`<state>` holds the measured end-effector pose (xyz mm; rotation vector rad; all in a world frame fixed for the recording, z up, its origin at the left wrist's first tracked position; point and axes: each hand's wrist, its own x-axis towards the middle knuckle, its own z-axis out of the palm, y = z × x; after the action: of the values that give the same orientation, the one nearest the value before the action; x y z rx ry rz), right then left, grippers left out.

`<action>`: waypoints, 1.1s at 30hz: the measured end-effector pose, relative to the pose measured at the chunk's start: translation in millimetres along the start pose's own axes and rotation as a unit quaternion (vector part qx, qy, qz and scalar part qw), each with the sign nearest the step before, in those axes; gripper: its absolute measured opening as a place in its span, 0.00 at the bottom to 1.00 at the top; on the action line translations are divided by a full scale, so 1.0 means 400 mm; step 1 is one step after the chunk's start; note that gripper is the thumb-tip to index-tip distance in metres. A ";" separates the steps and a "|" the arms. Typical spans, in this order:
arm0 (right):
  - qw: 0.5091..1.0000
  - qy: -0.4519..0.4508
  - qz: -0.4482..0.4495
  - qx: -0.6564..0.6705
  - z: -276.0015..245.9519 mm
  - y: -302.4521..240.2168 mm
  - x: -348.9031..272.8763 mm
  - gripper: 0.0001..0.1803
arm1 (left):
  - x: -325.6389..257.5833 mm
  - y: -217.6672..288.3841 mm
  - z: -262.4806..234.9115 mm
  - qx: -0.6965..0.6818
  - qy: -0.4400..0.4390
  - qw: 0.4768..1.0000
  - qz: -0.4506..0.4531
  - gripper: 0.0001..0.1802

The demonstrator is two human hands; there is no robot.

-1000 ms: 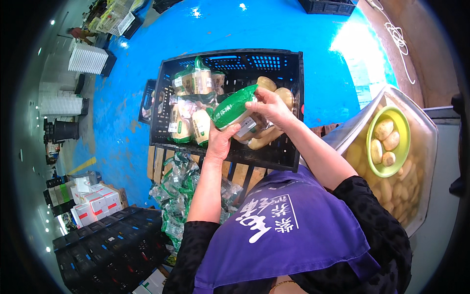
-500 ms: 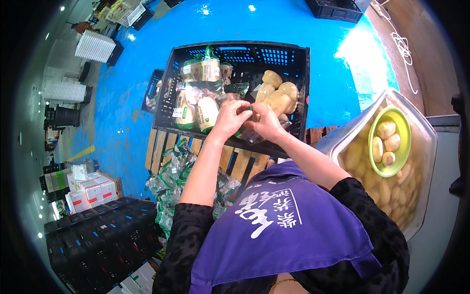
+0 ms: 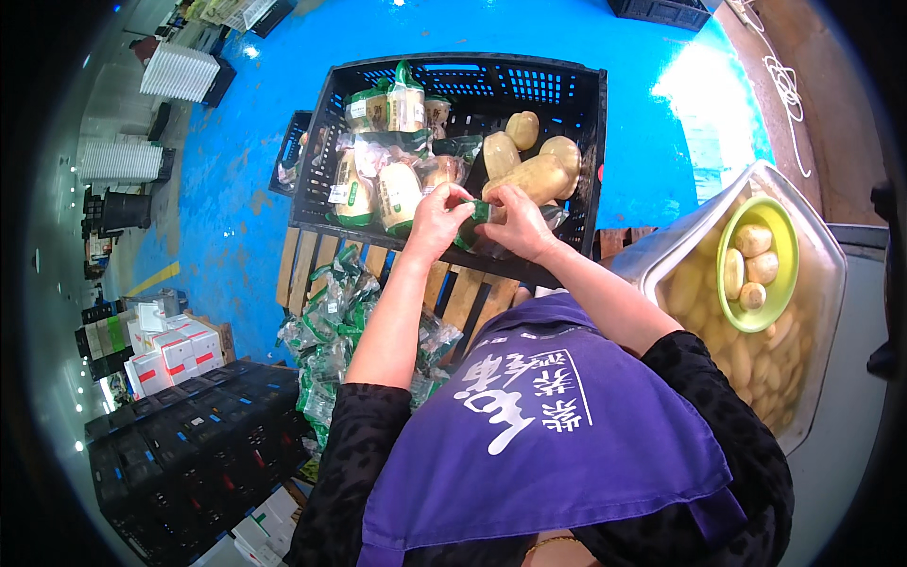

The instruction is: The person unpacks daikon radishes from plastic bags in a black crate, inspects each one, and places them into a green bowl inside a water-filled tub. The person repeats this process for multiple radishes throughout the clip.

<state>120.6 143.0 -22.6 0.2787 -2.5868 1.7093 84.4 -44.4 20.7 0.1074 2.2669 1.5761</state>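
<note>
A clear bag with a green top (image 3: 480, 219) is pinched between both hands at the near rim of the black crate (image 3: 557, 85); the left hand (image 3: 436, 219) and right hand (image 3: 520, 219) grip its mouth. Bagged and loose pale tubers (image 3: 529, 175) fill the crate on a wooden pallet (image 3: 453, 293).

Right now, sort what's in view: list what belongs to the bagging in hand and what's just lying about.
In hand:
left hand
right hand
green-edged clear bag
black crate
packed bags
loose tubers

Lying about:
empty bags
green bowl
steel tray
white baskets
</note>
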 end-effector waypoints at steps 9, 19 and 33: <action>0.996 -0.042 0.049 0.065 -0.003 0.019 0.020 0.22 | 0.010 -0.060 -0.019 -0.128 0.004 0.992 -0.020 0.06; 0.984 -0.082 0.074 0.141 0.004 0.022 0.055 0.17 | -0.006 -0.017 -0.011 -0.066 0.007 0.997 0.038 0.05; 0.980 -0.158 0.121 -0.021 -0.021 -0.025 0.117 0.17 | -0.023 -0.010 0.000 -0.047 0.023 0.996 0.074 0.06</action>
<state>75.8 140.7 -4.4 0.2622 -2.9915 1.8117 93.7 -48.3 19.6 0.2197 2.2603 1.7763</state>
